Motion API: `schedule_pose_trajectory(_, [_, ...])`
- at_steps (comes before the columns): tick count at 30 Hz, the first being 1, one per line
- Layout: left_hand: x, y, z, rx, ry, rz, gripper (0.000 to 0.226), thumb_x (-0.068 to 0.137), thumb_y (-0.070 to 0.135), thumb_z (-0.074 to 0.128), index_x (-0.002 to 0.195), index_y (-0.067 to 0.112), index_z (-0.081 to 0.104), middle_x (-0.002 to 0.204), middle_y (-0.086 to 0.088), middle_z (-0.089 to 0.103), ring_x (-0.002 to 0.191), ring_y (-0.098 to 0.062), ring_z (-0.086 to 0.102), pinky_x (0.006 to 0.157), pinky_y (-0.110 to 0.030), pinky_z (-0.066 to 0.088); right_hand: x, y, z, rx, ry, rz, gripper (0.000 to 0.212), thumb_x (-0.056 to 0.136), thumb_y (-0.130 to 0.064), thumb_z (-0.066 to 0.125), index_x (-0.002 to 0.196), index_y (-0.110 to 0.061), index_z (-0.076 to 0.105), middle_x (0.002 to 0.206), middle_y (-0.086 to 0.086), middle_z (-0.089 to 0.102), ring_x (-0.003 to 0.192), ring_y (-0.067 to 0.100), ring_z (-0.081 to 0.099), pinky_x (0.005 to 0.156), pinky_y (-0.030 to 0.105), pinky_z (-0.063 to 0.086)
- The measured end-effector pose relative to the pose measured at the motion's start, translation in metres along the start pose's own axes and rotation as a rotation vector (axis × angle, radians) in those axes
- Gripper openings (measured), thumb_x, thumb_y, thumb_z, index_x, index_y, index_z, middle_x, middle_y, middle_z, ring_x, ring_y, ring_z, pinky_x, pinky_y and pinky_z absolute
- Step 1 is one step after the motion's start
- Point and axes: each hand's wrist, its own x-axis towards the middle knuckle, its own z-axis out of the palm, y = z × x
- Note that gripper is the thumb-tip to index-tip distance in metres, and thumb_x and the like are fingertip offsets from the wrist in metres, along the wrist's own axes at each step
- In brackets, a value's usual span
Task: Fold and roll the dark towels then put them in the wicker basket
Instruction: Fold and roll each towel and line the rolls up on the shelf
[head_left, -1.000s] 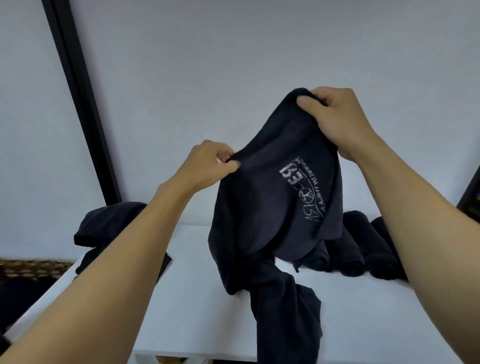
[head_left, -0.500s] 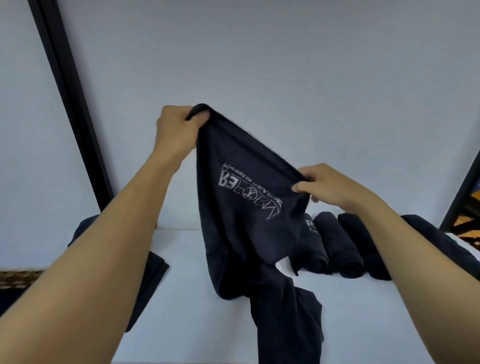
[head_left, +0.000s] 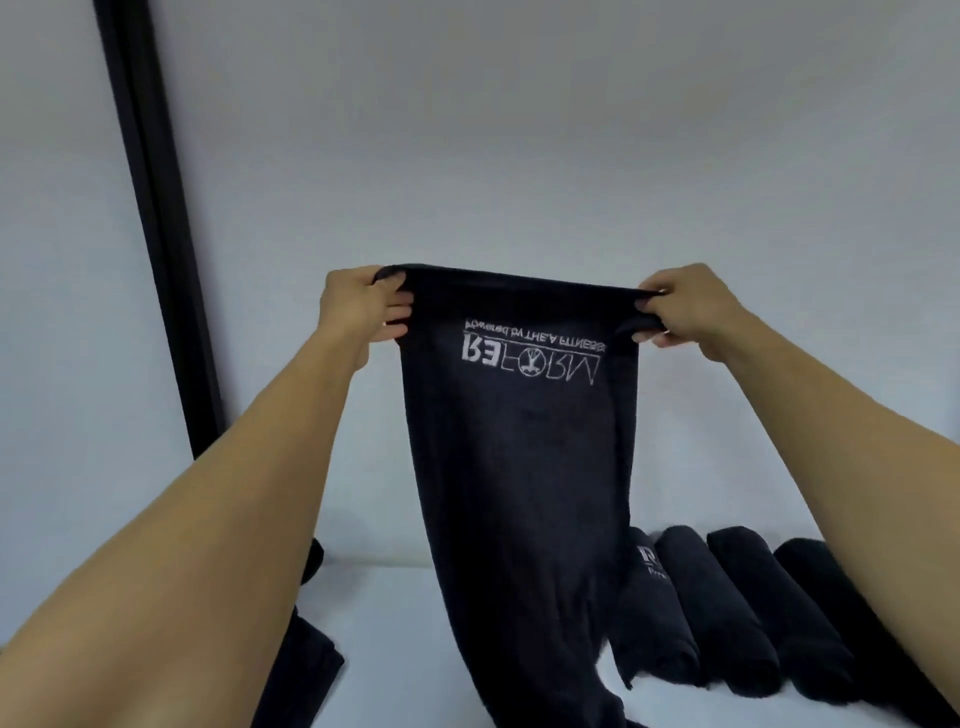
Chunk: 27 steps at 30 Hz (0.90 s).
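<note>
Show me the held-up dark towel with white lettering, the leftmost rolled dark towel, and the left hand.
Held-up dark towel with white lettering (head_left: 519, 467): head view, hanging middle.
Leftmost rolled dark towel (head_left: 654, 626): head view, upper side.
Left hand (head_left: 353, 302): head view, back of hand.

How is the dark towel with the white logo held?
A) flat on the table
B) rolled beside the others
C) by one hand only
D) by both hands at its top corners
D: the left hand and right hand each grip a top corner of the hanging towel.
</note>
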Motion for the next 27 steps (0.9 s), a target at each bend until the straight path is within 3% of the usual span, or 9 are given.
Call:
schedule_pose_trajectory(3, [0.022, 0.041, 0.003, -0.153, 0.049, 0.101, 0.019, 0.101, 0.019, 0.054, 0.114, 0.01, 0.063, 0.108, -0.008, 0.067, 0.103, -0.022, 0.065, 0.083, -0.036, 0.058, 0.028, -0.038, -0.025, -0.185, 0.216, -0.162, 0.026, 0.089, 0.005, 0.054, 0.1, -0.01, 0.071, 0.097, 0.018, 0.069, 0.073, 0.036, 0.07, 0.071, 0.038, 0.061])
schedule_pose_trajectory(6, [0.033, 0.087, 0.005, -0.199, 0.05, 0.199, 0.015, 0.102, 0.02, 0.051, 0.112, 0.016, 0.062, 0.115, -0.004, 0.064, 0.107, -0.017, 0.061, 0.091, -0.038, 0.055, 0.044, -0.077, -0.055, -0.161, 0.387, -0.281, 0.02, 0.088, 0.002, 0.056, 0.097, -0.005, 0.073, 0.089, 0.019, 0.07, 0.071, 0.035, 0.069, 0.067, 0.034, 0.059])
schedule_pose_trajectory(9, [0.035, 0.127, 0.005, -0.251, 0.062, 0.273, 0.018, 0.103, 0.023, 0.048, 0.115, 0.019, 0.062, 0.118, -0.001, 0.063, 0.107, -0.014, 0.059, 0.096, -0.041, 0.053, 0.054, -0.113, -0.08, 0.14, 0.476, -0.315, 0.013, 0.087, 0.0, 0.063, 0.092, -0.007, 0.073, 0.091, 0.015, 0.07, 0.067, 0.028, 0.068, 0.063, 0.033, 0.061])
schedule_pose_trajectory(12, [0.028, 0.152, 0.0, -0.312, 0.051, 0.333, 0.02, 0.104, 0.024, 0.047, 0.116, 0.019, 0.062, 0.117, 0.002, 0.064, 0.102, -0.009, 0.061, 0.095, -0.04, 0.052, 0.051, -0.137, -0.098, 0.502, 0.455, -0.337, 0.013, 0.088, -0.001, 0.065, 0.085, -0.013, 0.069, 0.093, 0.006, 0.068, 0.073, 0.021, 0.07, 0.063, 0.022, 0.059])
schedule_pose_trajectory(15, [0.009, 0.167, -0.008, -0.345, 0.078, 0.368, 0.016, 0.104, 0.026, 0.047, 0.112, 0.02, 0.059, 0.115, 0.003, 0.063, 0.107, -0.012, 0.058, 0.096, -0.038, 0.052, 0.038, -0.147, -0.108, 0.672, 0.402, -0.382, 0.013, 0.088, -0.002, 0.066, 0.085, -0.014, 0.071, 0.096, 0.006, 0.069, 0.086, 0.019, 0.071, 0.068, 0.023, 0.06])
schedule_pose_trajectory(18, [-0.02, 0.173, -0.018, -0.301, 0.165, 0.402, 0.019, 0.103, 0.03, 0.048, 0.114, 0.02, 0.06, 0.111, -0.001, 0.066, 0.106, -0.017, 0.064, 0.089, -0.031, 0.056, 0.012, -0.147, -0.111, 0.748, 0.34, -0.413, 0.015, 0.09, -0.003, 0.063, 0.083, -0.015, 0.069, 0.096, 0.006, 0.07, 0.092, 0.018, 0.071, 0.073, 0.025, 0.059])
schedule_pose_trajectory(21, [-0.052, 0.17, -0.029, -0.236, 0.299, 0.464, 0.022, 0.1, 0.032, 0.052, 0.104, 0.017, 0.067, 0.091, -0.003, 0.073, 0.083, -0.013, 0.072, 0.076, -0.026, 0.059, -0.027, -0.14, -0.113, 0.784, 0.28, -0.438, 0.014, 0.091, -0.006, 0.062, 0.085, -0.017, 0.068, 0.095, 0.002, 0.072, 0.092, 0.016, 0.071, 0.073, 0.023, 0.057])
schedule_pose_trajectory(24, [-0.082, 0.163, -0.037, -0.186, 0.379, 0.502, 0.026, 0.097, 0.033, 0.056, 0.074, 0.023, 0.062, 0.068, 0.0, 0.065, 0.061, -0.012, 0.06, 0.062, -0.025, 0.054, -0.07, -0.129, -0.114, 0.741, 0.234, -0.443, 0.009, 0.09, -0.015, 0.062, 0.091, -0.02, 0.07, 0.092, -0.004, 0.073, 0.08, 0.01, 0.068, 0.066, 0.023, 0.052])
schedule_pose_trajectory(27, [-0.105, 0.151, -0.045, -0.198, 0.41, 0.506, 0.032, 0.096, 0.033, 0.057, 0.065, 0.024, 0.052, 0.059, 0.003, 0.053, 0.054, -0.01, 0.047, 0.052, -0.024, 0.042, -0.113, -0.12, -0.113, 0.706, 0.2, -0.437, 0.009, 0.09, -0.018, 0.063, 0.095, -0.021, 0.071, 0.088, -0.008, 0.072, 0.075, 0.008, 0.064, 0.066, 0.025, 0.052])
